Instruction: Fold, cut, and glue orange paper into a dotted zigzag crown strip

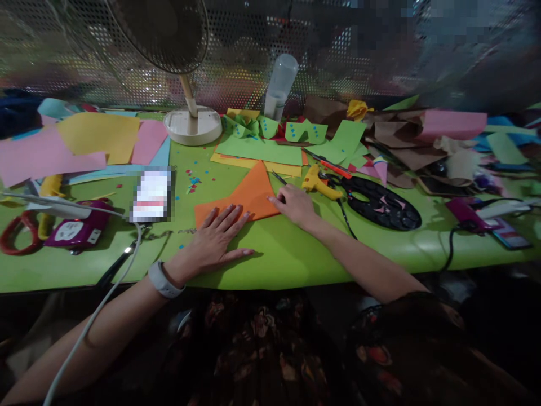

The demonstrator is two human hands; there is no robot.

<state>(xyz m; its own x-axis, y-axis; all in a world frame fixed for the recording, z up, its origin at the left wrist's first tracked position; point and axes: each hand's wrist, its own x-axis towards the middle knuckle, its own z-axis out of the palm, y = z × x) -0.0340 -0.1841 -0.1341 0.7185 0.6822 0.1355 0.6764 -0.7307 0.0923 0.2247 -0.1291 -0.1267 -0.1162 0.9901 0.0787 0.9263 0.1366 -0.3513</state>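
A folded orange sheet of paper (252,194) lies on the green tabletop, one corner pointing away from me. My left hand (215,239) rests flat across its lower left part, fingers spread. At the paper's right edge, my right hand (296,204) is curled, its thumb touching the sheet. From the curled fingers a slim dark pointed tool (279,177) sticks out toward the far left; the hand hides the rest, so its kind is unclear. A yellow glue gun (321,183) lies just right of that hand, beside a black oval tray (380,203).
Behind the paper are green sheets (262,149) and an orange-handled cutter (336,167). A fan (192,124) and a clear bottle (282,79) stand farther back. At left lie a phone (151,193), a purple power strip (80,225) and red-handled scissors (21,232). A white cable (122,276) crosses my left forearm.
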